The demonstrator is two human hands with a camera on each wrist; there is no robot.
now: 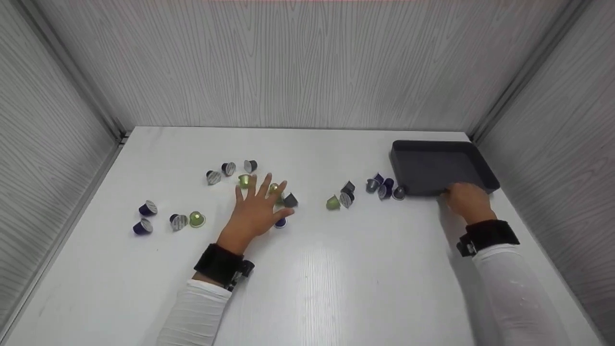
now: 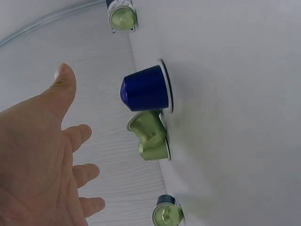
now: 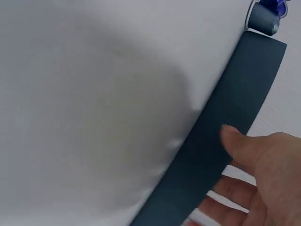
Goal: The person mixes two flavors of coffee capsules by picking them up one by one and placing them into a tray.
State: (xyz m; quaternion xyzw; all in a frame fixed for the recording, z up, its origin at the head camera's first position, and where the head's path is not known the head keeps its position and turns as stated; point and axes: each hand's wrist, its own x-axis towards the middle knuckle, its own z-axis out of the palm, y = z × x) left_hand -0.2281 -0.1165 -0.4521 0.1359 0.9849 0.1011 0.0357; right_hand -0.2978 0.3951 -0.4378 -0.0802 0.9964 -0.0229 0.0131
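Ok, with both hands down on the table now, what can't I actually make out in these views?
- Capsules under the left hand: head view, the spread fingers cover parts of them.
- Inside of the tray: head view looks at its tilted underside; right wrist view shows only the wall.
- Right hand fingertips: behind the tray wall in both views.
- Foil lid printing: too small in the head view.

Looking like a staged recording booth rather than a home or kitchen: plain white tabletop (image 1: 307, 288) sitting boxed in by grey wood-grain panel walls (image 1: 288, 62) on three sides, metal strips running along the corners, nothing domestic showing.
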